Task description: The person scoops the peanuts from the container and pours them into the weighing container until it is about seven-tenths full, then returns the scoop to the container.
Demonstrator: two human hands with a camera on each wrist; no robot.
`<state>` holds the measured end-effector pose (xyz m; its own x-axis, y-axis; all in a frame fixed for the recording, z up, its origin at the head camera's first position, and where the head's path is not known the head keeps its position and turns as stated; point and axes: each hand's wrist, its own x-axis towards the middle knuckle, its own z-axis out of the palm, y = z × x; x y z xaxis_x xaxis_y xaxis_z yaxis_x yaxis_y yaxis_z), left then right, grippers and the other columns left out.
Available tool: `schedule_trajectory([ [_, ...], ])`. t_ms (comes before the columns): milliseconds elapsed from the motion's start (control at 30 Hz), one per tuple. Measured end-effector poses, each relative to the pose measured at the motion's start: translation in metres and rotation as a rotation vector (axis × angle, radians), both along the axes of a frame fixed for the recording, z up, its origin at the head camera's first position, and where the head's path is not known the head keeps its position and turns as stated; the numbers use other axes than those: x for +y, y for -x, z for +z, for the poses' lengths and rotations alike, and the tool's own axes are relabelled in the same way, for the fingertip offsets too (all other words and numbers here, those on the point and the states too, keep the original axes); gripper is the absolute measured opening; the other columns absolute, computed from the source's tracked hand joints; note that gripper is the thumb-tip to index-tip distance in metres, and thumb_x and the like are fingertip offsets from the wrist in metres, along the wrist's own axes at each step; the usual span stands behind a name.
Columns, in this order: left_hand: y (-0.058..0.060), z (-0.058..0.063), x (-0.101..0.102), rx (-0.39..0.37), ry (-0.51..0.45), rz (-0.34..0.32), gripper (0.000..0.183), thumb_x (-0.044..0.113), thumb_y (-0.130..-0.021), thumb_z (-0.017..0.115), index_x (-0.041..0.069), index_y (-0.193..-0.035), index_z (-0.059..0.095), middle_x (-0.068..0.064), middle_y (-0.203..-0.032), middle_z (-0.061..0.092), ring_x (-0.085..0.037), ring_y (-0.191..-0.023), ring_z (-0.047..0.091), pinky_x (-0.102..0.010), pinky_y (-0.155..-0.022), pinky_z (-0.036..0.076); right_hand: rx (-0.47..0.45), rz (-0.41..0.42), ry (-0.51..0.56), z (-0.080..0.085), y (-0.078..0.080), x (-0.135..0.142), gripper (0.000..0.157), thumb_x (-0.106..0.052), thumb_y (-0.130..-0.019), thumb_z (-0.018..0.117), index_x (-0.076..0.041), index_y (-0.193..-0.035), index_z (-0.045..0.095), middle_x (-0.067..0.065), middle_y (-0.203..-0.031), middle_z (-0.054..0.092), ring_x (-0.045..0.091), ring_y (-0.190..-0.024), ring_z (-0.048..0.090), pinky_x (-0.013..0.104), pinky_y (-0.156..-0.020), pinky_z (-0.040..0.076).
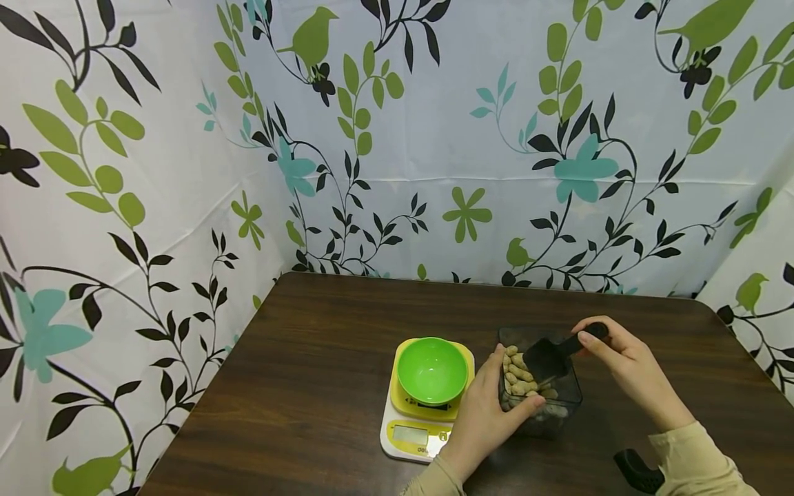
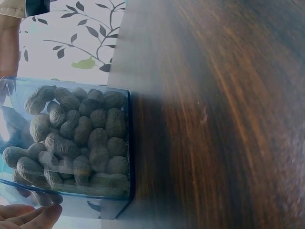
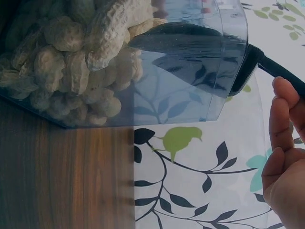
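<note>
Pinching the scoop [image 1: 558,350], the right hand [image 1: 633,365] slants its long axis — blade [image 1: 544,360] down-left (handle [image 1: 597,330] up-right).

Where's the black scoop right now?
In the head view, the black scoop is right of center, held in the right hand, its broad end inside the clear container beside the peanuts.

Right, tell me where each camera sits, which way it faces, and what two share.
Head: on the head, facing forward and down at tabletop, kitchen scale and leaf-print fabric; left grip, right grip and sleeves show.
Left wrist: on that wrist, facing a clear container of peanuts; left grip's fingers and right forearm show.
Right wrist: on that wrist, facing the clear container and black scoop; right grip shows.
Both wrist views share the peanuts.
</note>
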<state>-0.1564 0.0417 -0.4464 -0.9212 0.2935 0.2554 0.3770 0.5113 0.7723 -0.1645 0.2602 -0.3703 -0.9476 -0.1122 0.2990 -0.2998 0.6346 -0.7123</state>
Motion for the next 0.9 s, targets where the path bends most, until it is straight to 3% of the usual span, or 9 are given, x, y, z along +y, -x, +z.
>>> schedule_trajectory([
  [200,0.0,0.0,0.001,-0.025,0.003,0.0,0.082,0.059,-0.085,0.056,0.024,-0.15,0.019,0.0,-0.152,0.031,-0.021,-0.136,0.039,-0.045,-0.102,0.043,0.003,0.061,-0.027,0.0,0.001,0.0,0.016,-0.018,-0.099,0.046,-0.012,-0.111,0.056,-0.016,-0.097,0.057,-0.002,-0.082,0.061,0.018,-0.07,0.047],
  [367,0.0,0.0,0.001,-0.022,0.004,0.002,0.082,0.057,-0.085,0.057,0.021,-0.15,0.021,0.0,-0.152,0.031,-0.022,-0.136,0.039,-0.046,-0.101,0.043,-0.003,0.136,0.028,-0.004,-0.002,0.002,0.016,-0.013,-0.099,0.043,-0.007,-0.111,0.053,-0.01,-0.104,0.053,0.002,-0.084,0.061,0.019,-0.072,0.05],
  [767,-0.001,0.001,0.003,-0.021,0.011,-0.005,0.082,0.058,-0.085,0.056,0.021,-0.15,0.021,0.001,-0.152,0.03,-0.021,-0.136,0.038,-0.045,-0.102,0.043,-0.102,0.07,0.056,-0.011,0.0,0.012,0.023,-0.021,-0.1,0.042,-0.007,-0.115,0.052,-0.018,-0.101,0.056,0.002,-0.086,0.064,0.013,-0.075,0.046],
  [900,-0.001,0.002,0.003,-0.03,0.003,-0.008,0.083,0.058,-0.085,0.056,0.021,-0.15,0.02,0.003,-0.153,0.028,-0.02,-0.137,0.036,-0.045,-0.103,0.042,-0.138,0.032,0.012,-0.011,0.003,0.014,0.026,-0.026,-0.1,0.044,-0.009,-0.118,0.051,-0.009,-0.097,0.064,-0.002,-0.086,0.064,0.016,-0.073,0.048],
])
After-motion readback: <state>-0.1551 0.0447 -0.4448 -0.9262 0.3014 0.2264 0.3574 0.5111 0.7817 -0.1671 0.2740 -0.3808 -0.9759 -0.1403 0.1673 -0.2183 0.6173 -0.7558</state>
